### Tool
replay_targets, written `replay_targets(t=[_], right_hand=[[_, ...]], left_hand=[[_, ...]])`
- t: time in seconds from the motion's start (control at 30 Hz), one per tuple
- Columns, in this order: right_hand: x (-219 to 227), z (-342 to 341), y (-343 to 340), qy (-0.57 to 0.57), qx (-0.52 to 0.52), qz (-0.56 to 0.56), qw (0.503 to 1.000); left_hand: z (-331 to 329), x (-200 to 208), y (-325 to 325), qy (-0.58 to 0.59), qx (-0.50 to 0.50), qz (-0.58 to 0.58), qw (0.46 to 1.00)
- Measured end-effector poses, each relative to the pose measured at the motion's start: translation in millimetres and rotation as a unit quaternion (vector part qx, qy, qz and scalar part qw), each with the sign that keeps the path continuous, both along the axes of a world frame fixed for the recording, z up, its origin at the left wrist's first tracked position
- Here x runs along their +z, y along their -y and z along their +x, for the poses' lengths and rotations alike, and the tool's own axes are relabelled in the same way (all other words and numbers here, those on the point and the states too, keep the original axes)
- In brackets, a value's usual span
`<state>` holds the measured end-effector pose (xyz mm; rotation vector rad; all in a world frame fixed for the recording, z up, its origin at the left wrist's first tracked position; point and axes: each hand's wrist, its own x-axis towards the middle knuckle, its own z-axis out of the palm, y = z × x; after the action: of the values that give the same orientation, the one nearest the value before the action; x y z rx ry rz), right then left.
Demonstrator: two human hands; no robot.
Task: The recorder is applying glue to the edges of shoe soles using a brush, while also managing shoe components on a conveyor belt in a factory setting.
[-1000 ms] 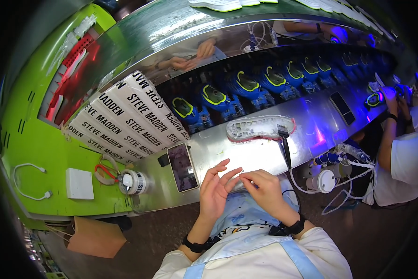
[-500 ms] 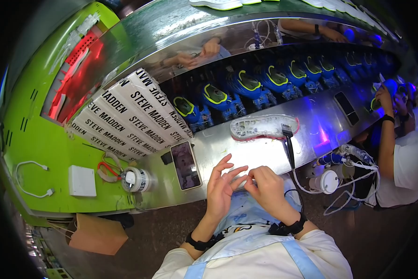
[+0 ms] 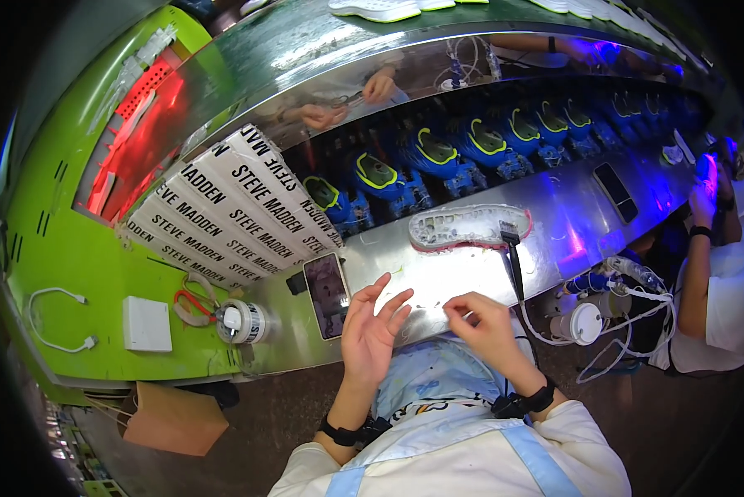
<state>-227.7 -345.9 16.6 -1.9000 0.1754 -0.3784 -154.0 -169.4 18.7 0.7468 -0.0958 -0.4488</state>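
My left hand (image 3: 367, 338) hovers over the front edge of the metal bench (image 3: 306, 354), palm up, fingers spread and holding nothing. To its right my right hand (image 3: 484, 331) is closed in a pinch, thumb against forefinger; whatever may be between the tips is too small to make out. The two hands are apart. Beyond them lies a white shoe sole (image 3: 455, 228) with a pink-red rim, its ribbed side up. A dark-handled brush (image 3: 514, 263) rests with its bristles on the sole's right end. Left of my left hand lies a phone (image 3: 328, 298).
Blue shoes (image 3: 434, 153) with yellow-green collars line a recessed track behind the bench. A printed white box (image 3: 231, 207) stands at left, near a tape roll (image 3: 243, 321) and red-handled pliers (image 3: 194, 305). A lidded white cup (image 3: 583, 324) with tubing hangs at right, near a co-worker's arm (image 3: 697, 265).
My hands have drawn apart, the left one moving left with its fingers spreading, the right slightly right, still pinched. The co-worker's hands at right have shifted under the violet light.
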Motion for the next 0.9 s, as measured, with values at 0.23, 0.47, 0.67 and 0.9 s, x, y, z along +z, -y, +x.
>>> replay_targets(t=[0.23,0.47,0.67,0.9], right_hand=[[2.7,6.5,-18.5,0.044,0.012,-0.032,0.998],[2.7,6.2,-18.6,0.045,0.001,-0.058,0.997],[-0.1,7.3,-19.1,0.074,-0.018,-0.132,0.988],[-2.0,8.2,-13.4,0.102,-0.053,-0.156,0.981]], left_hand=[[-4.9,-3.8,7.5,0.016,-0.015,0.008,1.000],[-11.6,-4.2,15.0,0.066,-0.016,0.049,0.996],[-14.7,-0.5,19.2,0.135,0.006,0.150,0.979],[-9.2,2.4,11.6,0.049,-0.034,0.072,0.996]])
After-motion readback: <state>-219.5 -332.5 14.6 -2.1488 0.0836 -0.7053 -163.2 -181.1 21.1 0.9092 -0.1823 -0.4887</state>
